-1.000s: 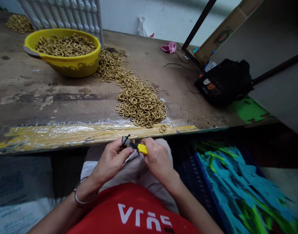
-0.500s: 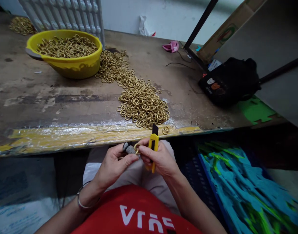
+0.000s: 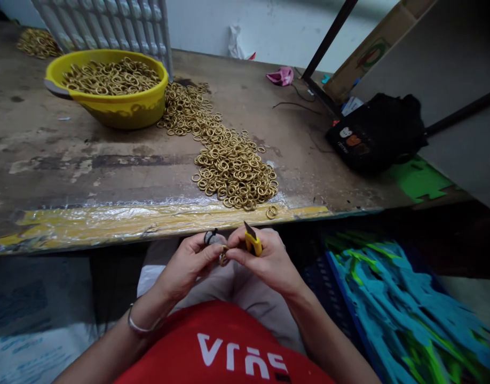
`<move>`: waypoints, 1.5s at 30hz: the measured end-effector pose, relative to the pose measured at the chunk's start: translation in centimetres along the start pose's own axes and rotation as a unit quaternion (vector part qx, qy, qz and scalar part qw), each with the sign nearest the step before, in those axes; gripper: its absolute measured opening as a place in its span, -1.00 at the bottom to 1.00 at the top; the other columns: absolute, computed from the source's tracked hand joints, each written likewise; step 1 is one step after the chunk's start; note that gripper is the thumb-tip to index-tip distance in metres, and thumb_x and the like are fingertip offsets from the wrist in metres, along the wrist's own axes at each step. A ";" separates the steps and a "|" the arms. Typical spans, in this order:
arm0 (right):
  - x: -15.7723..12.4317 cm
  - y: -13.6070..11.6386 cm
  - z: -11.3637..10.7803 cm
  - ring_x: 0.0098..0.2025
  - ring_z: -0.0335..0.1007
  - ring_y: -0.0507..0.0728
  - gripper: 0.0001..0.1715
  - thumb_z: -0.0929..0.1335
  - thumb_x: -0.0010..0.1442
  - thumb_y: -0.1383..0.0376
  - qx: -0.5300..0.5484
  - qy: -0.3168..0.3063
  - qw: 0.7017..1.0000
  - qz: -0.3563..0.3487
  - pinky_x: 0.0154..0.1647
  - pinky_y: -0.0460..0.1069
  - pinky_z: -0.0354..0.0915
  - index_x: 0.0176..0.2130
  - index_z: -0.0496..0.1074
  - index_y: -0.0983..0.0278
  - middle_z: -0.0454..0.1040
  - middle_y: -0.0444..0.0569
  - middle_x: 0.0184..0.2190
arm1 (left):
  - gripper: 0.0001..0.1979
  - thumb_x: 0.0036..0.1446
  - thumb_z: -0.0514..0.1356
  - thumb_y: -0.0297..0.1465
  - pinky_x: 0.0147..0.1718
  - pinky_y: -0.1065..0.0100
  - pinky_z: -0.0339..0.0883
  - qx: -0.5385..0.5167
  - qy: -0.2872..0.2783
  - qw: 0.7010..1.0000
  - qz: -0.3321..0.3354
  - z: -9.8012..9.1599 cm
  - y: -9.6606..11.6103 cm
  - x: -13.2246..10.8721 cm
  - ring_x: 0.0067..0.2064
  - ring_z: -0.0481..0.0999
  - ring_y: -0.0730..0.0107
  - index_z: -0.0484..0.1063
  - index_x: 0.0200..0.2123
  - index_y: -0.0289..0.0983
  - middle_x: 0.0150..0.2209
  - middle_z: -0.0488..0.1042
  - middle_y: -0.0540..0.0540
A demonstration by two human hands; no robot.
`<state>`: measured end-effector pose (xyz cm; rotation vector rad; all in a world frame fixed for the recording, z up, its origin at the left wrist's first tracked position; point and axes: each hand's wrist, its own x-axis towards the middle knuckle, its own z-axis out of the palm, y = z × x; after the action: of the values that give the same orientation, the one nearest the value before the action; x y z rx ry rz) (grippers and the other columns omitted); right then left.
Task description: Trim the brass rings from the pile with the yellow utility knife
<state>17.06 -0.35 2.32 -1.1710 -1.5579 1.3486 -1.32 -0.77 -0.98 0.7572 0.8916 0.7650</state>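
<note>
My left hand (image 3: 184, 265) is closed, its thumb and fingers pinching a small gold-coloured metal ring (image 3: 223, 260) over my lap. A grey wrap (image 3: 211, 237) with a black band covers one of its fingers. Closed around a yellow utility knife (image 3: 254, 244), my right hand (image 3: 275, 264) has its thumb and fingertip against the same ring. The dark blade points up and to the left, away from the ring. Fingers hide part of the ring and most of the knife's handle. Just beyond the hands, a heap of matching rings (image 3: 237, 168) lies on the wooden table (image 3: 141, 184).
A yellow basin (image 3: 125, 114) full of rings stands at the back left, before a grey ribbed panel (image 3: 104, 26). On the right lie a black bag (image 3: 377, 133) and a pink cloth (image 3: 283, 76). A blue crate (image 3: 347, 304) with turquoise and green pieces sits low right.
The utility knife has tipped from upright to leaning left and sits lower in my right hand. Both hands have turned slightly, and the ring between them hangs lower.
</note>
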 end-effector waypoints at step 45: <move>-0.6 4.7 -6.0 -0.40 0.38 0.13 -0.84 0.25 0.28 0.38 -0.562 0.226 0.791 0.084 -0.39 -0.05 0.09 -0.32 0.40 0.29 0.49 0.01 -0.42 | -0.79 0.07 0.28 -0.34 -0.56 0.50 0.12 0.204 -0.054 0.974 0.078 1.2 1.1 -1.3 -0.55 0.21 0.54 0.39 -0.53 -0.31 -0.59 0.33 0.04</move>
<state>23.59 0.97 -1.34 -2.1576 -1.8972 0.0103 -1.11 -1.56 0.96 1.2335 0.9095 0.6778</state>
